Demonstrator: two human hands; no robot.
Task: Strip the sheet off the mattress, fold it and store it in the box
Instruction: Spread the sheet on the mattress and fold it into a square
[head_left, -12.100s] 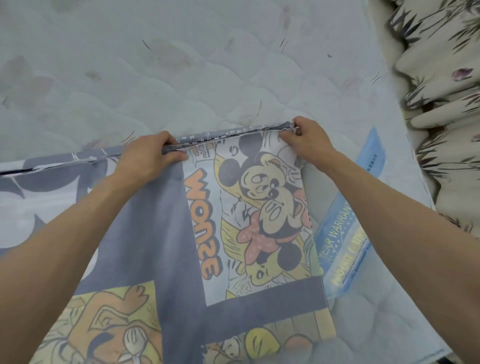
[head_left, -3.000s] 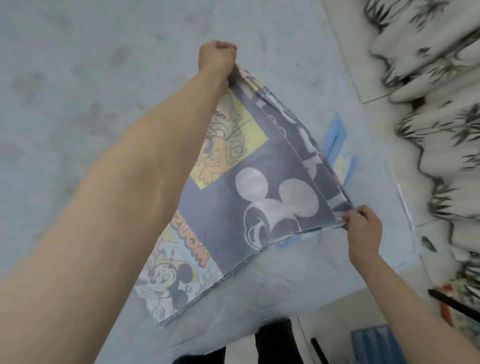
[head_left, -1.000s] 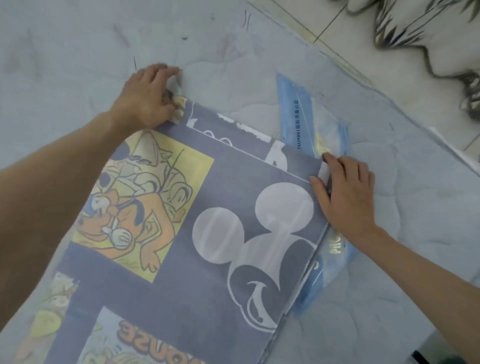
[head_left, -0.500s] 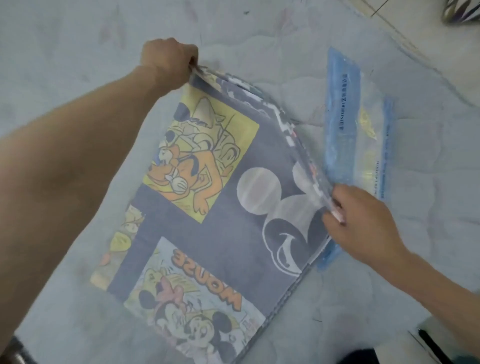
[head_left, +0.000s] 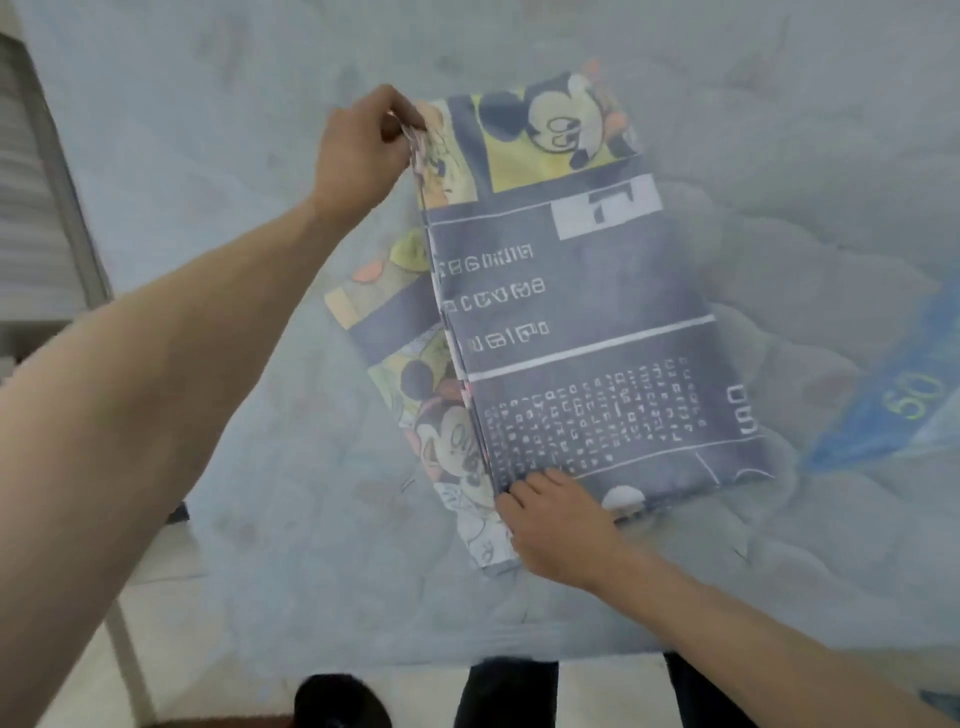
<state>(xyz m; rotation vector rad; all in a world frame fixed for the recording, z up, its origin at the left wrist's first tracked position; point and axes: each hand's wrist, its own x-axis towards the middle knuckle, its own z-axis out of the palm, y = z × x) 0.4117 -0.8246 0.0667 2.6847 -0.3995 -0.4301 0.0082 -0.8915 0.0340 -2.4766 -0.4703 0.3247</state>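
Head view shows us the folded sheet (head_left: 571, 322) lying on the bare quilted mattress (head_left: 208, 156), a little right of the middle of the picture. It is folded into a long, narrow rectangle. Its long axis runs from the far end, up near the top of the view, down toward us, leaning slightly so that the near end sits further right than the far end. The top layer is mostly grey-blue with white lettering and a yellow cartoon panel at the far end; a lower layer with more cartoon panels sticks out along the left side.

Our left hand (head_left: 363, 150) is at the far left corner of the sheet, fingers curled and pinching the stacked edges there, lifting that corner slightly off the mattress. Our right hand (head_left: 556, 525) is at the near end, on the left part of the short edge, fingers curled onto the cloth; we take it as gripping the layers there, though the fingertips are partly hidden by the fabric.

At the right edge a blue label (head_left: 893, 415) with yellow figures lies on the mattress, well apart from the sheet. Pale floor (head_left: 171, 649) shows at lower left.
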